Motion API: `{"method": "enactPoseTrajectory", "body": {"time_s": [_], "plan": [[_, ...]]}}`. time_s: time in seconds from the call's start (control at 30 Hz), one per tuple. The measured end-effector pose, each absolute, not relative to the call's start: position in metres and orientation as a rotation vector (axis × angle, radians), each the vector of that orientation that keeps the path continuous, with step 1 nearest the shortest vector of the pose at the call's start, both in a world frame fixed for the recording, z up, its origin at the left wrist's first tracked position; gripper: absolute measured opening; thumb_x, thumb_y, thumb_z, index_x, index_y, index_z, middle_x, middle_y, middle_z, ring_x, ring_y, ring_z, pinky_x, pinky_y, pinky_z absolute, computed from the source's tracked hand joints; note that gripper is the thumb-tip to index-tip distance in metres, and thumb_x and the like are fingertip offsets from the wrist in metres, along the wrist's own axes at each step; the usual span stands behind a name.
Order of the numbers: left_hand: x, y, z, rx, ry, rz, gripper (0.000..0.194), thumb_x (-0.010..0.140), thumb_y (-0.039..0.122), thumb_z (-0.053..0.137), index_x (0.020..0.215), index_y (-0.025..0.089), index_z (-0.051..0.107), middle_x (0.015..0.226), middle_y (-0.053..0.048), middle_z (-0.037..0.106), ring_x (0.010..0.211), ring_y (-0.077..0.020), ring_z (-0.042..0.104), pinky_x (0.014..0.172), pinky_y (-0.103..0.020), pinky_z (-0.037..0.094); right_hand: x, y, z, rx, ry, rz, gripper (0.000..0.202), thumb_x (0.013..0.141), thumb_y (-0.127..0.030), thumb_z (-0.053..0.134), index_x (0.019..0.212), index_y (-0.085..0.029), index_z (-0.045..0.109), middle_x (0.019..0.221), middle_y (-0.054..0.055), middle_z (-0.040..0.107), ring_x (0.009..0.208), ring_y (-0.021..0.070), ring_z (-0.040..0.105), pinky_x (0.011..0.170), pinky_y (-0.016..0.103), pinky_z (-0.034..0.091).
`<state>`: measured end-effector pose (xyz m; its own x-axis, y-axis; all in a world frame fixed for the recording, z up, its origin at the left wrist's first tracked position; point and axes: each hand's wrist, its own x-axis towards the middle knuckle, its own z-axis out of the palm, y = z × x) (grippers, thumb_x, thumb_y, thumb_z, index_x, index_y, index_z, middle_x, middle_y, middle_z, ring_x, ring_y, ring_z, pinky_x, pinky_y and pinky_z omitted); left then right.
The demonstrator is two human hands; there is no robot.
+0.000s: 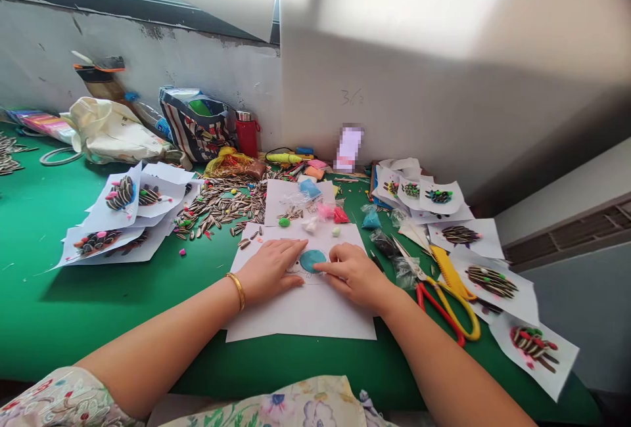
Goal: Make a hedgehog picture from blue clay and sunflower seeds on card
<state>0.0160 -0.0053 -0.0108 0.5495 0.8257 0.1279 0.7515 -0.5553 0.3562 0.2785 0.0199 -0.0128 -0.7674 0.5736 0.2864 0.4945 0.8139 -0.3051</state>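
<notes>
Between the left hand (273, 268) and the right hand (359, 276), a smooth, round blue disc (312, 260), apparently soft clay, lies on white paper (305, 314). It seems to be at the pressing-flat step, and the next move likely calls for light fingertip pressure; the left hand rests outstretched and empty, the right grasps nothing, one finger touching the disc's edge. Beyond the left hand spill striped, pointed seeds (229, 202).

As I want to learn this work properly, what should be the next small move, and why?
Probably lay striped seeds on the blue disc: the right hand touches it, it looks bare, and nearby cards carry such seeds.
</notes>
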Motion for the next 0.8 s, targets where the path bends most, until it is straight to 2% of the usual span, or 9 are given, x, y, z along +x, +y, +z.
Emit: {"method": "enactPoseTrajectory", "body": {"time_s": [0.27,0.57,0.8], "plan": [[0.016,-0.005,-0.014,2.526,1.328,0.43,0.075,0.084,0.046,0.07,0.148,0.022,0.038,0.145,-0.012,0.051,0.133,-0.0292,0.048,0.111,-0.046,0.037,0.269,0.011,-0.007,-0.827,-2.736,0.171,0.028,0.098,-0.032,0.054,0.121,-0.037,0.069,0.096,0.005,0.057,0.088,0.0188,0.048,0.081,0.034,0.034],[0.016,-0.006,-0.013,2.519,1.318,0.434,0.074,0.085,0.048,0.068,0.148,0.023,0.037,0.146,-0.013,0.051,0.133,-0.0301,0.047,0.112,-0.047,0.036,0.262,0.009,-0.007,-0.854,-2.7,0.219,0.034,0.093,-0.025,0.057,0.126,-0.03,0.066,0.099,0.006,0.057,0.091,0.0202,0.049,0.08,0.035,0.034],[0.016,-0.005,-0.014,2.519,1.33,0.428,0.075,0.084,0.047,0.07,0.147,0.022,0.037,0.146,-0.013,0.05,0.133,-0.0299,0.047,0.112,-0.047,0.036,0.257,0.007,-0.008,-0.847,-2.744,0.199,0.032,0.095,-0.028,0.055,0.125,-0.032,0.065,0.098,0.006,0.058,0.09,0.021,0.048,0.08,0.036,0.034]]}}
